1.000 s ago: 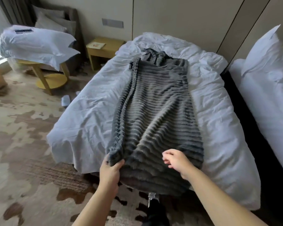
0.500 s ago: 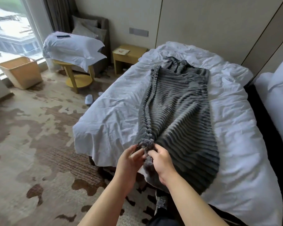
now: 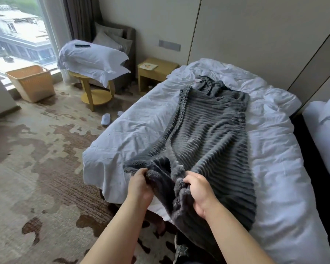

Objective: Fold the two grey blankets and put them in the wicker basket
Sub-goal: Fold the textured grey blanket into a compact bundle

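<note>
Grey ribbed blanket point(image 3: 208, 134): laid lengthwise as a long narrow strip on the white bed point(image 3: 274, 168), its near end bunched at the foot edge. That end is gripped by the left hand point(image 3: 139, 184) and the right hand point(image 3: 199, 193), fingers curled into the pile, hands slightly apart. Wicker basket point(image 3: 31, 83): stood on the carpet by the window, well apart from the bed.

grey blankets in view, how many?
1 for sure: the grey blanket lies lengthwise on the bed, near end gripped by the left hand and the right hand. At its far end, bunched grey fabric could be a second; cannot tell.
</note>
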Action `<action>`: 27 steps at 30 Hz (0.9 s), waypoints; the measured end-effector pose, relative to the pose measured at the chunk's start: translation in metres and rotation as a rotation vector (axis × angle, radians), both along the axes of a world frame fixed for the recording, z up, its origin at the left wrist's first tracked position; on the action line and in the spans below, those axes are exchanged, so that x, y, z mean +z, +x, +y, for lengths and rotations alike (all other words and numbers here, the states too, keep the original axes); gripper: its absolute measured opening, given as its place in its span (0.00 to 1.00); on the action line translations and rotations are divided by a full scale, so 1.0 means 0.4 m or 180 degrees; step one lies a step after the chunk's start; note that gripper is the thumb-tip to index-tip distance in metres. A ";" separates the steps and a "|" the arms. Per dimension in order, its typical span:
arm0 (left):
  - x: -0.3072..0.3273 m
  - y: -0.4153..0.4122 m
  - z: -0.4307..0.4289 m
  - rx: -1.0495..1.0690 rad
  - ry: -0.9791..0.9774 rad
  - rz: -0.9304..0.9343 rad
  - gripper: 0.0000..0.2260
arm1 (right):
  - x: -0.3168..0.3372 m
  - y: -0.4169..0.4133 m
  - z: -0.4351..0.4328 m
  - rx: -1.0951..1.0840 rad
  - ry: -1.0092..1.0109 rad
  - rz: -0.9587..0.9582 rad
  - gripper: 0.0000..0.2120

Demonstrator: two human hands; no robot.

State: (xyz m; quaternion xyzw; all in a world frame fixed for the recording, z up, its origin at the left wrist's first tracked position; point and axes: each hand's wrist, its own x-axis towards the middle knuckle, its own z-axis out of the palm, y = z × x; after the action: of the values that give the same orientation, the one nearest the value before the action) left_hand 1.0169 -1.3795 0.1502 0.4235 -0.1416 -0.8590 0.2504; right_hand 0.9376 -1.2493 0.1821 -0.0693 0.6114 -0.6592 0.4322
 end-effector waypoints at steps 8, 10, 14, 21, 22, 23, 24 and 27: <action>0.019 0.076 -0.005 -0.0360 -0.0635 0.0737 0.11 | 0.054 -0.034 -0.044 -0.0218 -0.0337 -0.0071 0.21; 0.032 0.087 -0.014 -0.0481 -0.0724 0.1020 0.13 | 0.077 -0.032 -0.054 0.0077 -0.0465 -0.0079 0.23; 0.051 0.093 -0.018 -0.0579 -0.1270 0.0697 0.15 | 0.102 -0.013 -0.055 0.0667 -0.0070 0.0939 0.27; 0.095 0.089 -0.018 -0.0873 -0.1356 0.0929 0.28 | 0.137 -0.017 -0.043 0.1595 0.0027 0.1237 0.33; 0.095 0.089 -0.021 -0.0874 -0.1333 0.0948 0.25 | 0.135 -0.023 -0.041 0.1543 0.0085 0.1179 0.34; 0.095 0.087 -0.023 -0.0907 -0.1334 0.0946 0.23 | 0.135 -0.027 -0.040 0.1482 0.0159 0.1091 0.34; 0.097 0.086 -0.022 -0.0975 -0.1342 0.0912 0.22 | 0.130 -0.029 -0.040 0.1422 0.0244 0.1017 0.34; 0.100 0.076 -0.004 -0.1133 -0.1474 0.0602 0.16 | 0.128 -0.027 -0.035 0.1281 0.0345 0.0921 0.29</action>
State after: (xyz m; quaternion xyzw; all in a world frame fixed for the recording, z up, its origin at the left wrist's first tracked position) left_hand 1.0474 -1.3812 0.1903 0.2418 -0.3817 -0.8699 0.1979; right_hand 0.9270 -1.2634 0.2335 -0.2600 0.6752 -0.5095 0.4658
